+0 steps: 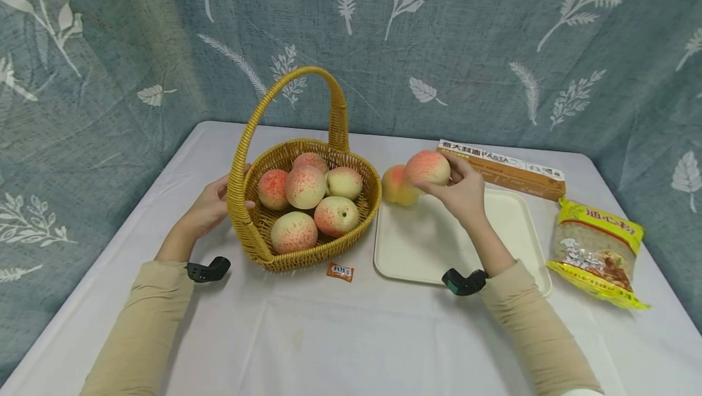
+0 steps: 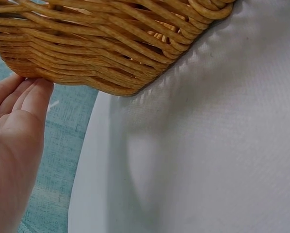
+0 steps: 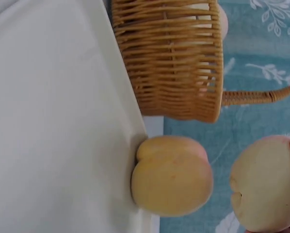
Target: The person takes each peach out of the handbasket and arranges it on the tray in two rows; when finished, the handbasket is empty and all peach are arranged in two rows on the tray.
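Note:
A wicker basket with a tall handle holds several peaches, cream with red speckles. My left hand is at the basket's left side, its fingers against the wicker and its thumb by the rim; the handle partly hides it. In the left wrist view the fingers touch the basket wall. My right hand grips a pink and cream peach above the tray's far left part. Just beside it, a yellow-orange peach sits at the edge of the white tray.
A long pasta box lies behind the tray. To the tray's right is a yellow-edged bag of pasta. A small orange Fox's packet lies in front of the basket. The patterned curtain hangs behind the white-covered table.

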Tool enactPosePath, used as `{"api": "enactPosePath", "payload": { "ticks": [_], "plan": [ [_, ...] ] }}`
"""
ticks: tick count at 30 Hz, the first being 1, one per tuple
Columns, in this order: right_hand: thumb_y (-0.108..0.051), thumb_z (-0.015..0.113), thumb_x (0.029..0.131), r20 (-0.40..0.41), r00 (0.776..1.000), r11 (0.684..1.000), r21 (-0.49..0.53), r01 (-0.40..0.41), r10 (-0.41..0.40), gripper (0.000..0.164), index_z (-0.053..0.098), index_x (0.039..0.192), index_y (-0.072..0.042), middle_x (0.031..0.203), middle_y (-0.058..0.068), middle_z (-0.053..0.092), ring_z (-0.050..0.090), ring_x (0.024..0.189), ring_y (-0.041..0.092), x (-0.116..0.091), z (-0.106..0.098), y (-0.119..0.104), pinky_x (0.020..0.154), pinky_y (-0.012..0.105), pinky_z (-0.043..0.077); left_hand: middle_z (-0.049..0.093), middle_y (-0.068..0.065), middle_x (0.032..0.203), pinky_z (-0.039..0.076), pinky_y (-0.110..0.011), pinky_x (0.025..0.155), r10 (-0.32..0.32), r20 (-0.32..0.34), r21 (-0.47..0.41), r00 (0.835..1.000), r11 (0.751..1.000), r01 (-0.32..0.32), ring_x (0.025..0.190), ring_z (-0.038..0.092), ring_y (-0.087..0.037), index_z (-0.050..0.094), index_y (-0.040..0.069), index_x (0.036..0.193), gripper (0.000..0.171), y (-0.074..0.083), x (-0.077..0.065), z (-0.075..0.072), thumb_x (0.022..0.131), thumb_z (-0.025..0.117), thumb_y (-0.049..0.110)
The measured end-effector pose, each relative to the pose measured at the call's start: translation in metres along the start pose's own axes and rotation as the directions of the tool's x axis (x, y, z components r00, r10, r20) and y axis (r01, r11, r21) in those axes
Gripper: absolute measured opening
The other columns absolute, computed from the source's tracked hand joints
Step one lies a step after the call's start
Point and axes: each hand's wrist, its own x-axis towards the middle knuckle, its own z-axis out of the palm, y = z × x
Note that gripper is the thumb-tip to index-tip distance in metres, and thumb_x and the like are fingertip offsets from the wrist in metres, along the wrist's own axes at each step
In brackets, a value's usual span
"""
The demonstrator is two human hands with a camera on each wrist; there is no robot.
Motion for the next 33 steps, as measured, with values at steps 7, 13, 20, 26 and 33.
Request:
{"api": "enactPosePath", "payload": {
  "ticks": [7, 13, 20, 26, 33],
  "plan": [
    [0.000, 0.079, 0.077, -0.031, 0.999, 0.999, -0.006, -0.045, 0.045, 0.067, 0.049, 0.137, 0.005, 0.134, 0.020, 0.054, 0.054, 0.123, 0.029, 0.003, -0.012, 0.003, 0.094, 0.030, 0.048, 0.009, -0.019, 0.161, 0.035, -0.021, 0.104, -0.009, -0.004, 0.003, 1.000, 1.000, 0.009, 0.144, 0.021, -0.030, 0.010, -0.002, 0.154, 0.086, 0.005, 0.000, -0.001, 0.086, 0.062, -0.006],
    [-0.003, 0.080, 0.078, -0.062, 0.994, 0.995, -0.046, -0.094, 0.091, 0.068, 0.050, 0.138, 0.002, 0.133, 0.019, 0.055, 0.054, 0.124, 0.028, 0.002, -0.021, 0.009, 0.096, 0.033, 0.047, 0.010, -0.020, 0.160, 0.036, -0.021, 0.103, -0.012, -0.002, -0.002, 1.000, 1.000, 0.012, 0.143, 0.024, -0.029, 0.011, -0.003, 0.154, 0.086, 0.005, 0.000, -0.001, 0.085, 0.062, -0.006],
    [-0.003, 0.080, 0.077, -0.094, 0.988, 0.989, -0.081, -0.127, 0.119, 0.067, 0.051, 0.137, 0.004, 0.132, 0.021, 0.055, 0.053, 0.124, 0.030, 0.001, -0.025, 0.020, 0.100, 0.036, 0.044, 0.009, -0.021, 0.160, 0.037, -0.014, 0.097, 0.008, -0.001, -0.019, 1.000, 1.000, -0.008, 0.144, 0.022, -0.028, 0.012, -0.005, 0.153, 0.084, 0.003, 0.001, 0.000, 0.085, 0.062, -0.007],
    [-0.006, 0.081, 0.076, -0.103, 0.982, 0.980, -0.107, -0.168, 0.157, 0.068, 0.052, 0.137, 0.002, 0.133, 0.020, 0.055, 0.053, 0.125, 0.030, 0.002, -0.027, 0.025, 0.102, 0.038, 0.042, 0.011, -0.020, 0.160, 0.036, -0.018, 0.101, 0.002, 0.006, 0.001, 1.000, 1.000, -0.002, 0.144, 0.020, -0.030, 0.013, -0.004, 0.153, 0.083, 0.003, 0.001, -0.001, 0.087, 0.062, -0.005],
    [-0.007, 0.081, 0.076, -0.108, 0.974, 0.967, -0.134, -0.215, 0.201, 0.065, 0.053, 0.134, 0.004, 0.129, 0.021, 0.057, 0.055, 0.120, 0.030, 0.004, -0.026, 0.035, 0.099, 0.036, 0.045, 0.011, -0.014, 0.161, 0.033, -0.016, 0.102, -0.014, 0.007, 0.060, 1.000, 0.998, 0.014, 0.147, 0.009, -0.030, 0.017, -0.002, 0.154, 0.080, 0.005, 0.011, -0.003, 0.088, 0.063, -0.002]
  ]
}}
